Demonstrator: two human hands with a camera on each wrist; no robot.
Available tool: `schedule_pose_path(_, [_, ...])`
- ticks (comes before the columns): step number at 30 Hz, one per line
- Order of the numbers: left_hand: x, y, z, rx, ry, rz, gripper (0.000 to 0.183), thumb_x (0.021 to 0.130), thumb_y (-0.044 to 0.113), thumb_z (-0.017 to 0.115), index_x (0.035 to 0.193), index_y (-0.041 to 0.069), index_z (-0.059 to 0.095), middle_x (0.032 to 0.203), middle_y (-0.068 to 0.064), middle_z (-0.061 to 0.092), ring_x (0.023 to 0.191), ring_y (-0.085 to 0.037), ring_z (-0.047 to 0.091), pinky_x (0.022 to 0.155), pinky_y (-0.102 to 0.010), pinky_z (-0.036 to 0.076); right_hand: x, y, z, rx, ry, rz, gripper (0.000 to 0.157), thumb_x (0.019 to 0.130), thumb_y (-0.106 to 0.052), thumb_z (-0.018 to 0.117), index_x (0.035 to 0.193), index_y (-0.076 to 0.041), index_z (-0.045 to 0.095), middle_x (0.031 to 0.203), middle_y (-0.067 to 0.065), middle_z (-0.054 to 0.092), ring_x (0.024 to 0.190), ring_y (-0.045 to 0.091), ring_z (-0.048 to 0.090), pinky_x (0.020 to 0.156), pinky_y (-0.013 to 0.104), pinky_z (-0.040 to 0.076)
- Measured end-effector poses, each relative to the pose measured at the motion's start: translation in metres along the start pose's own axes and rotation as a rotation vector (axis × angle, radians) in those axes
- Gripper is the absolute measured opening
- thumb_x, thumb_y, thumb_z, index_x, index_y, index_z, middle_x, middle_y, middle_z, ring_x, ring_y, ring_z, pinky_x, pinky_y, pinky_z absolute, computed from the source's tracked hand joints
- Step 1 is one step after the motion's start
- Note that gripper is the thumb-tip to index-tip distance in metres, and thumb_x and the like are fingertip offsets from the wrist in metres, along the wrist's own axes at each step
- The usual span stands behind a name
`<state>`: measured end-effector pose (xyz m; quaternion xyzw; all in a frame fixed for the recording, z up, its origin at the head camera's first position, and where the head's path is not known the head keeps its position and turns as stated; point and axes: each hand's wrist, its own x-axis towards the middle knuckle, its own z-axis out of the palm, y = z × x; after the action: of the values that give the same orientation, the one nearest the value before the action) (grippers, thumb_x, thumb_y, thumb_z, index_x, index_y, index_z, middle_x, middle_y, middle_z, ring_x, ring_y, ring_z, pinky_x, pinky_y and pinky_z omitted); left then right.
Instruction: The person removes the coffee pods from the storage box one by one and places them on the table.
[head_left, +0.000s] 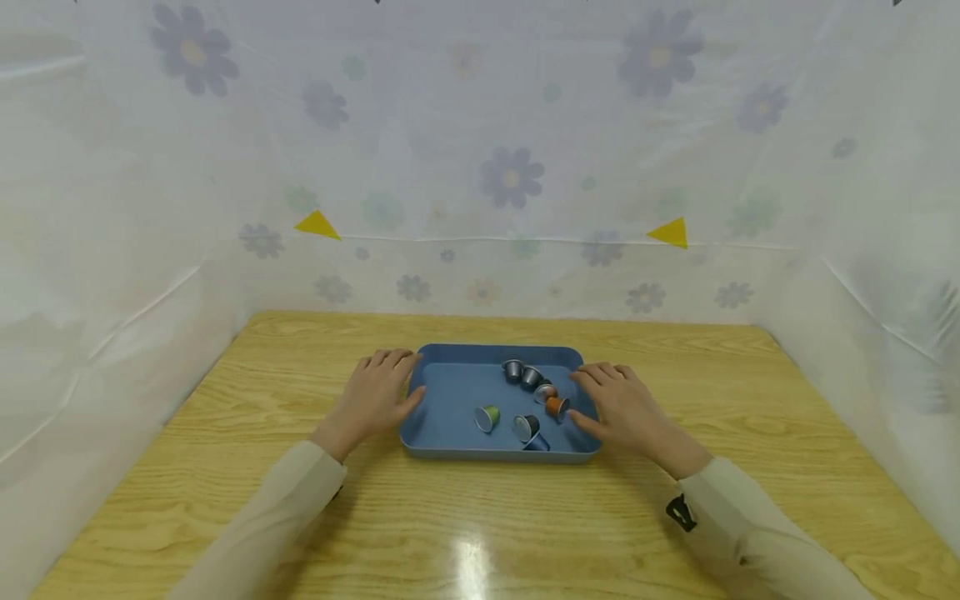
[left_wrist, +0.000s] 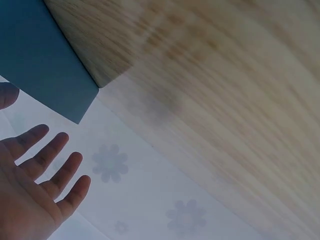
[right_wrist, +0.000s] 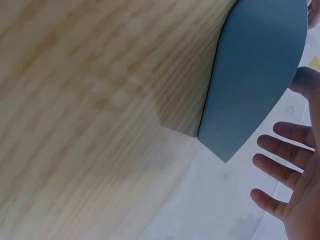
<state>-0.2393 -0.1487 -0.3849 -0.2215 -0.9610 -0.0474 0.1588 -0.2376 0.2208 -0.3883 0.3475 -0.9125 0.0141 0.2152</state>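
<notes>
A blue rectangular tray rests on the wooden table with several coffee capsules in it. A green capsule lies left of a black capsule and a blue one near the front wall. Toward the back right are dark capsules, a copper-coloured one and an orange one. My left hand is at the tray's left end, fingers spread and relaxed. At the right end, my right hand has its thumb and fingertips over the rim. Both wrist views show extended fingers beside the tray's outer wall.
The wooden table extends around the tray on all sides. White flower-printed sheeting encloses its back and sides. Two yellow triangles mark the back sheet.
</notes>
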Motion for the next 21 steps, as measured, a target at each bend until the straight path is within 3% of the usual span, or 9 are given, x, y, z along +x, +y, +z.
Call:
schedule_pose_path(11, [0.007, 0.006, 0.011, 0.050, -0.054, -0.033, 0.053, 0.088, 0.041, 0.053, 0.132, 0.012, 0.048, 0.129, -0.011, 0.052, 0.116, -0.033, 0.048, 0.091, -0.051, 0.041, 0.006, -0.005, 0.007, -0.010, -0.041, -0.050, 0.052, 0.079, -0.042, 0.066, 0.117, -0.009, 0.058, 0.111, 0.007, 0.060, 0.104, 0.025, 0.054, 0.085, 0.048, 0.043])
schedule_pose_path(21, [0.006, 0.006, 0.016, 0.098, -0.035, -0.045, 0.050, 0.089, 0.040, 0.052, 0.129, 0.011, 0.050, 0.126, -0.011, 0.053, 0.114, -0.033, 0.049, 0.090, -0.049, 0.042, 0.008, -0.009, 0.011, -0.030, -0.054, -0.063, 0.045, 0.078, -0.042, 0.067, 0.110, -0.011, 0.060, 0.105, 0.005, 0.061, 0.100, 0.025, 0.056, 0.085, 0.047, 0.044])
